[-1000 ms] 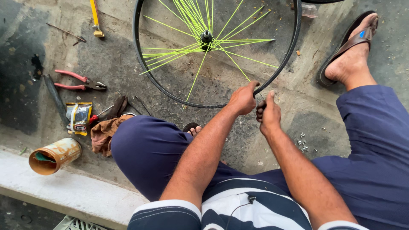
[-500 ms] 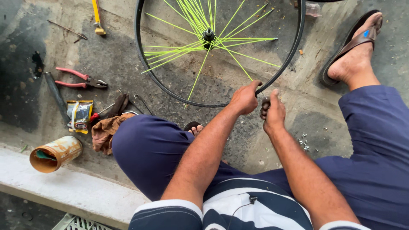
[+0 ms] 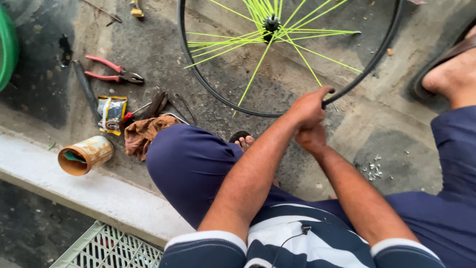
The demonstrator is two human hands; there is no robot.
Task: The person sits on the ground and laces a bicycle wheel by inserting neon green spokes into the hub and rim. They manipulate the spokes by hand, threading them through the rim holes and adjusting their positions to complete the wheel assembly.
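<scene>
A bicycle wheel with a black rim [image 3: 208,84] and neon yellow-green spokes [image 3: 258,67] lies on the concrete floor in front of me. My left hand [image 3: 308,106] is closed on the near edge of the rim, thumb pointing along it. My right hand [image 3: 312,140] sits just below and against the left one, curled and partly hidden by it. What it holds I cannot make out. I sit with dark blue shorts over both knees.
Left of my knee lie red-handled pliers [image 3: 115,72], a snack packet [image 3: 112,114], a brown rag [image 3: 143,135] and a rusty can [image 3: 85,155] on its side. Small metal bits [image 3: 373,170] are scattered at right. A concrete kerb [image 3: 74,191] and white crate [image 3: 106,248] lie below.
My right hand has moved left and tucked under the left hand, so the two now touch. The view has drawn closer to the wheel's near edge.
</scene>
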